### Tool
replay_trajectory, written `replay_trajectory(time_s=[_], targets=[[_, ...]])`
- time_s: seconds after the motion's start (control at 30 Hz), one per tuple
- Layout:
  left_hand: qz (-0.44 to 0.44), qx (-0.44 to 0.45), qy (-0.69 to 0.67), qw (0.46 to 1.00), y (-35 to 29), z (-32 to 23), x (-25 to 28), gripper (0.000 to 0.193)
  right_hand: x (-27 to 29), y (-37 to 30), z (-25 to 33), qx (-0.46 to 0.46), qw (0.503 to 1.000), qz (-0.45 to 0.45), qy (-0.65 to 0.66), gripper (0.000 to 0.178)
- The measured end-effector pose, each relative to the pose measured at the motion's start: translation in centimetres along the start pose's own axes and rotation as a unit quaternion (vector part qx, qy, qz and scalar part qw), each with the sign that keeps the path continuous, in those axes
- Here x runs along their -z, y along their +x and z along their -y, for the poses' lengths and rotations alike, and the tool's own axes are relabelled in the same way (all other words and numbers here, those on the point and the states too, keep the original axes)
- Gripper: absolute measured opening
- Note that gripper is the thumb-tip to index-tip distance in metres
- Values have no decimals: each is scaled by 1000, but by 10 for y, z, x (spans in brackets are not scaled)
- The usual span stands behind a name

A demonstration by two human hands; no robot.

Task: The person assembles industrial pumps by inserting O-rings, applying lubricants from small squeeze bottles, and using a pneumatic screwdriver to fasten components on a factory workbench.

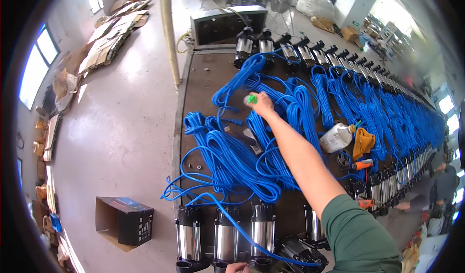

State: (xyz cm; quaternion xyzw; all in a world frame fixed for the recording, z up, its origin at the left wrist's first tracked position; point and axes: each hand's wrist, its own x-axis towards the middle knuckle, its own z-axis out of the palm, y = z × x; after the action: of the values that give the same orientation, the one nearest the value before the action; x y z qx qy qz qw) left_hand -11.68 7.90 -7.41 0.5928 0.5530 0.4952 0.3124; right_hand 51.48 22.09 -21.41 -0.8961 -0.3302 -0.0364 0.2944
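Observation:
My right arm reaches far across the workbench (pixel 199 86). At its end my right hand (pixel 263 104) is closed on a small object with a bright green part (pixel 252 98) and a pale, blurred side. Coiled blue cable (pixel 242 79) lies just beyond and around that hand. Low in the picture, only a little of my left hand (pixel 237 267) shows, by the lower end of a steel-and-black pump (pixel 226 234); most of its fingers are cut off. Beside this pump stand another pump (pixel 189 234) and a third pump (pixel 263 227), with a loose blue cable (pixel 237 227) running across.
A white bottle (pixel 336 138) with a green nozzle lies beside a yellow cloth (pixel 363 143) and an orange-handled tool (pixel 362 164). Pumps (pixel 322 56) line the far side. A black carton (pixel 127 220) stands on the floor at left, near a pole (pixel 169 36). Another person (pixel 443 183) is at right.

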Motion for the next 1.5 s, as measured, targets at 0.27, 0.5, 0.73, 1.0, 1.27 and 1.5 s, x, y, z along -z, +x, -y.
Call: replay_trajectory(time_s=[0.27, 0.5, 0.73, 1.0, 1.27, 1.5], targets=[[90, -259, -213, 938, 50, -122, -87, 47, 42, -65, 9, -60, 997, -46, 14, 56], [524, -185, -339, 759, -56, -179, -170, 23, 353, -278, -73, -1, 1000, -7, -9, 33], [707, -253, -76, 656, -211, -145, -330, 24, 507, -466, -280, -86, 957, 235, -147, 40], [466, -268, -134, 833, -290, -290, -124, 12, 519, -481, -332, -82, 958, 274, -27, 68], [574, -322, 9, 753, -350, -220, -390, 19, 702, -571, -290, -111, 993, -32, 39, 33], [560, -432, 119, 696, -434, -194, -521, 37, 744, -815, -281, -476, 850, -214, -74, 34]])
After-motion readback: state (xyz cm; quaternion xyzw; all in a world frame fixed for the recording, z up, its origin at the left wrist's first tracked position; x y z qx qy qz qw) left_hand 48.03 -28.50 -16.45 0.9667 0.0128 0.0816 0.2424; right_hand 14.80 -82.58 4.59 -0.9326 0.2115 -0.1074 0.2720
